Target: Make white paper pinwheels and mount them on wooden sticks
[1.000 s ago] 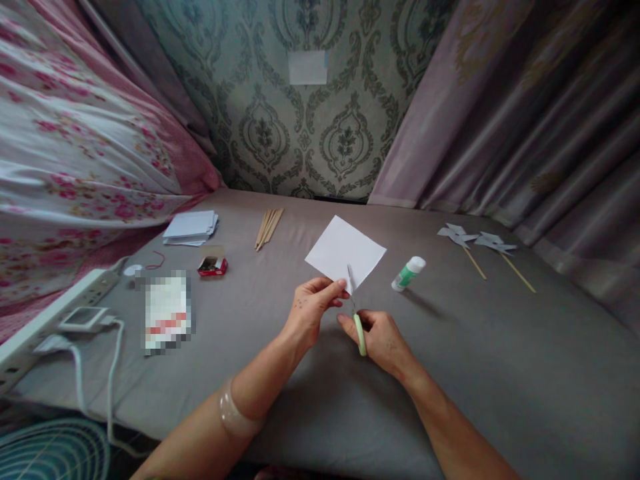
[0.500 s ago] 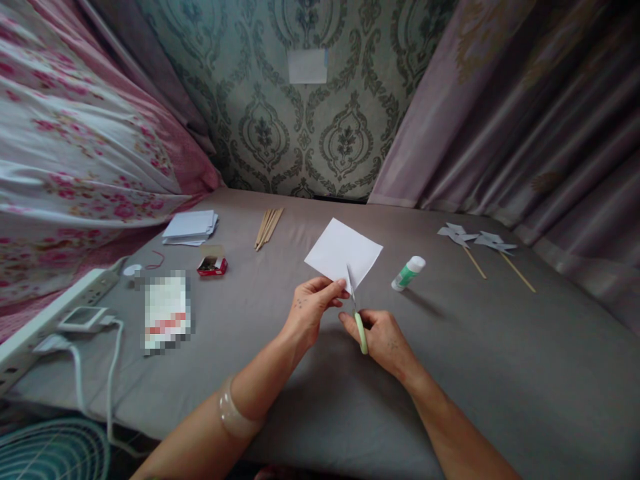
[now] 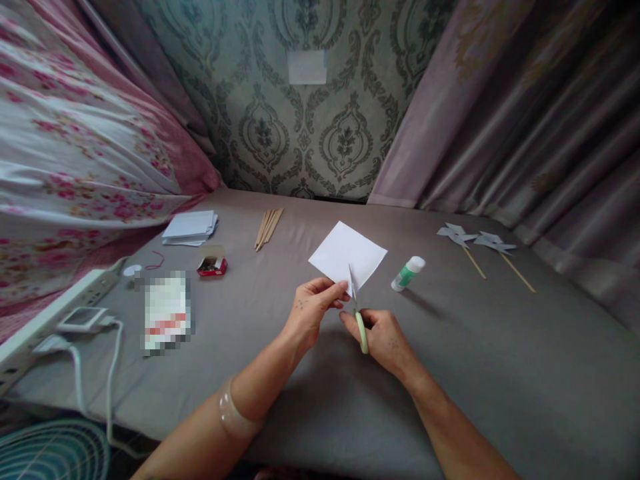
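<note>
My left hand (image 3: 316, 303) pinches a square sheet of white paper (image 3: 343, 252) by its near corner, between thumb and fingers. My right hand (image 3: 383, 337) is closed around the green handle of a pair of scissors (image 3: 361, 332). The scissors' blades lie at the paper's near corner, pointing in toward its middle. Just right of the paper a glue stick (image 3: 408, 275) with a white cap stands on the grey cloth. Part of the scissors' handle is hidden by my right fingers.
Two paper pinwheels (image 3: 457, 235) on sticks lie at the right. Behind on the left are a stack of white paper (image 3: 189, 228), several wooden sticks (image 3: 269, 228) and a small red box (image 3: 212, 264). A power strip (image 3: 60, 320) with white cables runs along the left edge.
The sheet has shifted slightly to the right and toward me, with the scissors' blades still at its near corner. Both hands have hardly moved.
</note>
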`<state>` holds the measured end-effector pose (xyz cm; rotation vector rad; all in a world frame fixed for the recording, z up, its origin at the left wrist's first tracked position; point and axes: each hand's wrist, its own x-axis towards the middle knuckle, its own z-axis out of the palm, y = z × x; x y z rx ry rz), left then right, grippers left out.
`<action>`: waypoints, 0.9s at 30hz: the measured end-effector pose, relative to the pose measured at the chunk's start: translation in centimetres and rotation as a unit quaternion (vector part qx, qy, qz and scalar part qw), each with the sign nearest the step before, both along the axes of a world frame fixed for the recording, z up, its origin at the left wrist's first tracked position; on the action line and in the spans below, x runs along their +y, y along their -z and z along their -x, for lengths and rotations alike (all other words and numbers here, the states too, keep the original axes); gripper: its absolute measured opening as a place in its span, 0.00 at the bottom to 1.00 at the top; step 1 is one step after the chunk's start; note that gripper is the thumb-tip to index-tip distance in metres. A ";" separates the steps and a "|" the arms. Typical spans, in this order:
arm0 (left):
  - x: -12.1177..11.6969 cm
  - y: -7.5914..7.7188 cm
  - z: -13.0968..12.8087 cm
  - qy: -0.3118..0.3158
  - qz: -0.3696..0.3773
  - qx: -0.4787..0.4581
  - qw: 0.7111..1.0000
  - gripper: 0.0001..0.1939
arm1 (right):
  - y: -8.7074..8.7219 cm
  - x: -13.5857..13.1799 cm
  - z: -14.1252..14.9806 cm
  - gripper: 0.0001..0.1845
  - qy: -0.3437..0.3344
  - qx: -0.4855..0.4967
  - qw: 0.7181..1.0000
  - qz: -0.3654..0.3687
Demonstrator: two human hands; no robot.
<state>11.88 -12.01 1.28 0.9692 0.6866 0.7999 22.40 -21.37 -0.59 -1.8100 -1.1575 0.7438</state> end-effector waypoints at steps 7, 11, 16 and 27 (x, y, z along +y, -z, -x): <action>0.0 -0.1 0.1 -0.001 0.006 0.003 1.000 0.12 | -0.3 -0.1 0.1 0.22 0.009 -0.012 1.000 -0.001; 0.0 0.0 0.0 -0.011 0.004 -0.017 1.000 0.11 | -0.2 0.0 0.1 0.22 0.007 -0.010 1.000 0.005; 0.3 0.4 0.0 -0.043 -0.001 -0.045 0.998 0.11 | 0.0 0.0 0.1 0.24 0.010 -0.024 1.000 0.006; 0.5 0.4 0.0 -0.057 -0.003 -0.038 0.998 0.12 | 0.0 -0.1 0.1 0.24 -0.001 -0.039 0.999 -0.002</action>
